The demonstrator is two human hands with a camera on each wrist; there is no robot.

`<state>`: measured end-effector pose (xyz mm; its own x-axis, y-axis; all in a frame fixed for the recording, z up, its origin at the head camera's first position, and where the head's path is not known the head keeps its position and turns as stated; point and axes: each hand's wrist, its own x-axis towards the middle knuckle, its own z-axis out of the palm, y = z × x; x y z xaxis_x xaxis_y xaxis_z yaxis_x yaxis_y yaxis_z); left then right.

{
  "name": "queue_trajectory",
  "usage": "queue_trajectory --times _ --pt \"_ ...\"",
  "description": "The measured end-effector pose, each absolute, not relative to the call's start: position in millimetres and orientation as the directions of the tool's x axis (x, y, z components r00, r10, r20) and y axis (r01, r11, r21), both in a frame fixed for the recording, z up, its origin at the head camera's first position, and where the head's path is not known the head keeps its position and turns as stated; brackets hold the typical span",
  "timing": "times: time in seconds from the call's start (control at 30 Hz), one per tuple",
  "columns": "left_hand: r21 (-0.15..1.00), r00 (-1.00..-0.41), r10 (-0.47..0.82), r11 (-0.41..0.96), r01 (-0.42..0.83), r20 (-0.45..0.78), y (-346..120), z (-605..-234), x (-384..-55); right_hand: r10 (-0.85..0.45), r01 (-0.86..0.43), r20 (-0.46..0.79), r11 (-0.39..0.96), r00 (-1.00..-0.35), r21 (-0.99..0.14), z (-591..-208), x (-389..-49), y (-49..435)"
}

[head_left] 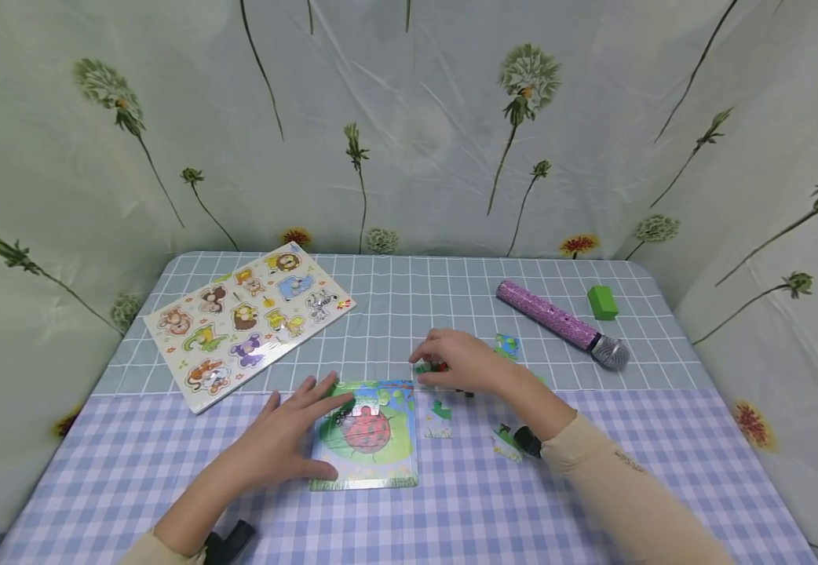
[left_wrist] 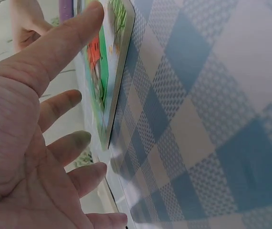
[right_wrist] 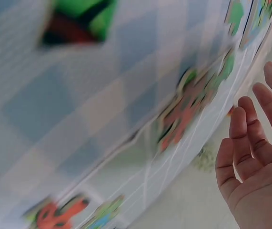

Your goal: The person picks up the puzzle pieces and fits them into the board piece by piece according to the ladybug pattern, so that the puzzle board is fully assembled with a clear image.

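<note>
My left hand [head_left: 278, 439] has its fingers spread at the left side of a ladybug jigsaw puzzle [head_left: 367, 459]. In the left wrist view its thumb [left_wrist: 62, 45] reaches over the board's edge. Past the board's upper right corner, my right hand [head_left: 460, 361] hovers with bent, relaxed fingers. Under its fingertips lies a red and green puzzle piece [head_left: 439, 366]; the right wrist view shows red and green pieces [right_wrist: 188, 107] on the cloth and nothing in that hand's grasp. A grass-edged piece [head_left: 439, 424] lies right of the board, another piece [head_left: 504, 443] by the right wrist.
A blue and green piece [head_left: 507, 345] lies beyond the right forearm. At the back left sits an animal puzzle board [head_left: 239, 337]. A glittery pink microphone [head_left: 550, 318] and a green block [head_left: 603, 302] are at the back right. A floral curtain [head_left: 423, 141] hangs behind the table.
</note>
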<state>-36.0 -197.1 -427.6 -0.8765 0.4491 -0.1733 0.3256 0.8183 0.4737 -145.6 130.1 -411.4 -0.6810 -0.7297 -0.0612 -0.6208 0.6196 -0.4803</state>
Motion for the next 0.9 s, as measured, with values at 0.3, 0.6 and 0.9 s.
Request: queue_trajectory --times 0.3,0.6,0.9 --pt "0.466 -0.845 0.5 0.803 0.371 -0.19 -194 -430 -41 -0.638 -0.531 -0.079 0.697 -0.766 -0.481 -409 -154 168" --pt "0.448 -0.845 0.499 0.812 0.375 -0.196 -193 -430 -42 -0.54 -0.442 -0.104 0.772 -0.835 -0.458 -408 -158 200" --pt "0.432 -0.853 0.488 0.82 0.375 -0.186 -192 -431 -42 -0.48 -0.392 -0.117 0.814 -0.869 -0.429 -412 -160 217"
